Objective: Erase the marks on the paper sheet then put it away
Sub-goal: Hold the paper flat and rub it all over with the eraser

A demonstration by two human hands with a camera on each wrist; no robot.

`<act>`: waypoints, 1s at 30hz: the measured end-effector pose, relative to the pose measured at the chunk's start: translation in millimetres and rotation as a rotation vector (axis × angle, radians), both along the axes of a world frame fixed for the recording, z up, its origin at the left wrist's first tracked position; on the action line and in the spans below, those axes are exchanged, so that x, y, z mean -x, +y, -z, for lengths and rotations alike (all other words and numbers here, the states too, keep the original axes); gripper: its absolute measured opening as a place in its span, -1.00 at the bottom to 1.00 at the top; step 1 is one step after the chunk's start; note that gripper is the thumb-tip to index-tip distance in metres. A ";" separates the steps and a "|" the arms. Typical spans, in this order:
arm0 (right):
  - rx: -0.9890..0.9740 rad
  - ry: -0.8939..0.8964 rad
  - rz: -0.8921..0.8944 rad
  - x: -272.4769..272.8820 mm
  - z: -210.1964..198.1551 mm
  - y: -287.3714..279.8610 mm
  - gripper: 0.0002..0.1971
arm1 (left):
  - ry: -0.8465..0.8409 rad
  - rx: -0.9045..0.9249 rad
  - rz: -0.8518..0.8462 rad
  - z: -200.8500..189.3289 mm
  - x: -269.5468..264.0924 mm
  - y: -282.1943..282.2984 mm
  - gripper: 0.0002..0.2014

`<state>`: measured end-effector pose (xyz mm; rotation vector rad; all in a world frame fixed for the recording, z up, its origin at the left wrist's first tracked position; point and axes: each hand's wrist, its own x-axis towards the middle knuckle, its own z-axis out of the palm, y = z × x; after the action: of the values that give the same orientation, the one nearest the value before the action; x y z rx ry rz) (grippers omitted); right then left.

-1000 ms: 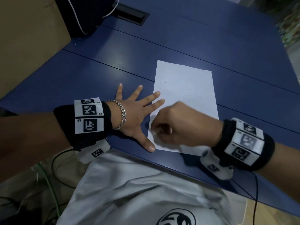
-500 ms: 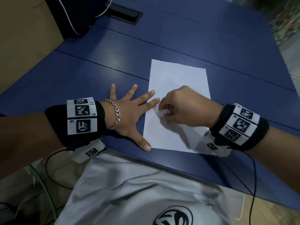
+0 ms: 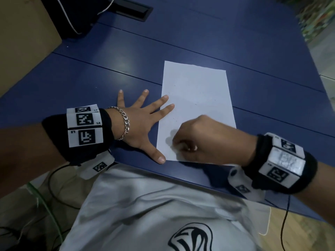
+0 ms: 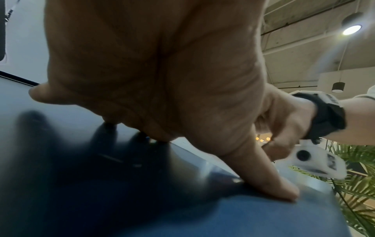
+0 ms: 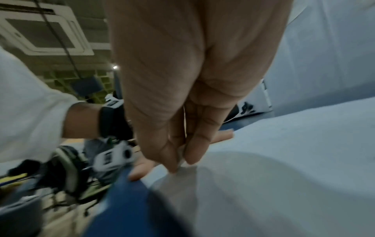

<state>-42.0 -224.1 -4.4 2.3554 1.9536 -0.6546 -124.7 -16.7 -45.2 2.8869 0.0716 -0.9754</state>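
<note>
While the erasing is in hand, we record the paper sheet [image 3: 197, 105] lying flat on the blue worktop [image 3: 90, 73], its near edge close to the worktop's front edge.

Left hand [image 3: 139, 127]: grip spread, palm down on the worktop, two fingertips and the thumb resting on the sheet's left edge to pin it.

Right hand [image 3: 197, 140]: grip pressed together, thumb and fingers pinching a small pale eraser [image 5: 181, 158] against the sheet's near left corner.

Progress, as we judge it: most of the sheet reads clean; a few faint short strokes [image 3: 175, 119] show near the middle and left, too small to tell whether they are marks or rubbings. Erasing is therefore not finished, and the putting away is not begun; we see no folder or tray for it.

Writing: black-and-white coded squares on both wrist bands [image 3: 85, 124], with tiny characters beside them that we cannot read surely. A dark emblem on the pale shirt [image 3: 190, 238], no legible words. No brand on sheet or eraser.
</note>
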 end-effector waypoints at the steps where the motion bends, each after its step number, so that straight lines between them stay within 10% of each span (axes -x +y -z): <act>1: -0.020 -0.035 0.058 -10.9 -1.1 -1.5 -0.88 | 0.000 -0.002 0.003 -0.1 -0.2 -0.1 0.53; 14: -0.084 -0.023 0.440 -39.5 -6.9 -75.5 -0.83 | -0.132 0.181 -0.036 -11.1 -6.5 17.8 0.59; 30: -0.160 -0.023 0.092 12.9 5.0 20.7 -0.71 | -0.040 0.024 0.037 -1.3 -8.5 0.6 0.62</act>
<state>-54.9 -203.4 -9.3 2.5464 1.9671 -0.4884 -116.2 -16.1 -43.9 2.8941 0.0041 -0.9166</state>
